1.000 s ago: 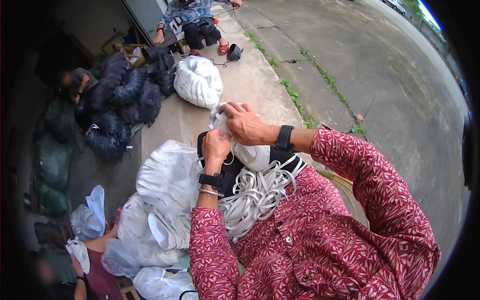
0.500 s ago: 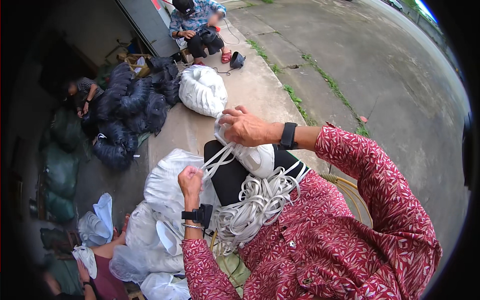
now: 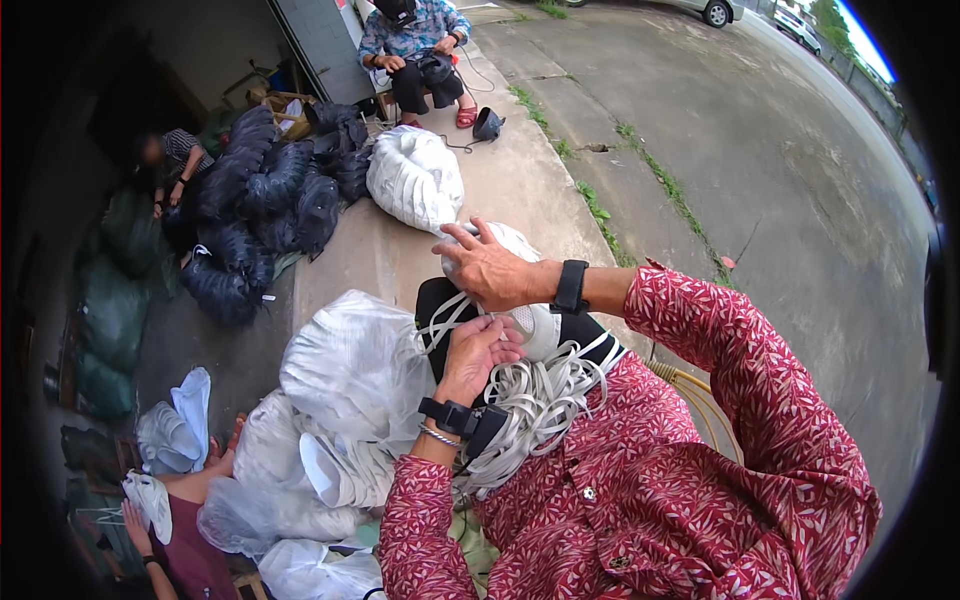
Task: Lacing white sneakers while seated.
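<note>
A white shoe upper [image 3: 541, 328] lies across my dark-trousered lap, with mesh showing on its near part. My right hand [image 3: 492, 268] is over its far part, thumb and fingers curled on it, hiding much of the eyelet area. Close below, my left hand [image 3: 482, 352] is closed in a pinch on a white shoelace [image 3: 447, 318], right beside the upper; the lace end is hidden. A loose heap of flat white shoelaces [image 3: 535, 405] rests on my lap against my red patterned shirt.
Bagged white stacked uppers [image 3: 350, 360] stand to my left. A white bundle [image 3: 415, 180] and black bundles [image 3: 270, 190] lie ahead. One person [image 3: 415, 60] sits at the far end with a black piece; others are at left. A yellow hose [image 3: 705, 395] runs at my right.
My left hand has moved right and in toward the shoe upper, from out at the left where it held laces taut. My right hand stays on the upper. The view has shifted slightly.
</note>
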Available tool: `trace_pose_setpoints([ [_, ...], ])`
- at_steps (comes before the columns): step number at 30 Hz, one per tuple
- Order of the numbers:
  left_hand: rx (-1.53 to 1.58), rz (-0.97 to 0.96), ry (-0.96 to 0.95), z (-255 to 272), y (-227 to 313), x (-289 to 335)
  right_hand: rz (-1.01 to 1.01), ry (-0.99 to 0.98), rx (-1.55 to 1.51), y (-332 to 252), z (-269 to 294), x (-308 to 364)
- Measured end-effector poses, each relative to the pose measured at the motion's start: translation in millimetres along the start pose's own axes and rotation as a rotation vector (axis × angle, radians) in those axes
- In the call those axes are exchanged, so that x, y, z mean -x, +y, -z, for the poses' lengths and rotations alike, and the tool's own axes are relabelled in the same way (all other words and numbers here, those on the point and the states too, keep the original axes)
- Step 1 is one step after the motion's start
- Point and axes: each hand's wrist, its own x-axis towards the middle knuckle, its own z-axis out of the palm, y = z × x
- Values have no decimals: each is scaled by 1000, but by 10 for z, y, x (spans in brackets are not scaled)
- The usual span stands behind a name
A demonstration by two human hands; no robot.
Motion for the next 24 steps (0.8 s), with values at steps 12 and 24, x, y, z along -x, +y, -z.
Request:
trace_pose_setpoints([
  [12, -14, -130, 50, -106, -146, -112, 238, 165, -353, -1032, 2, -288],
  [24, -1156, -776, 654, -134, 369, -290, -356, 116, -705, 481, -127, 242],
])
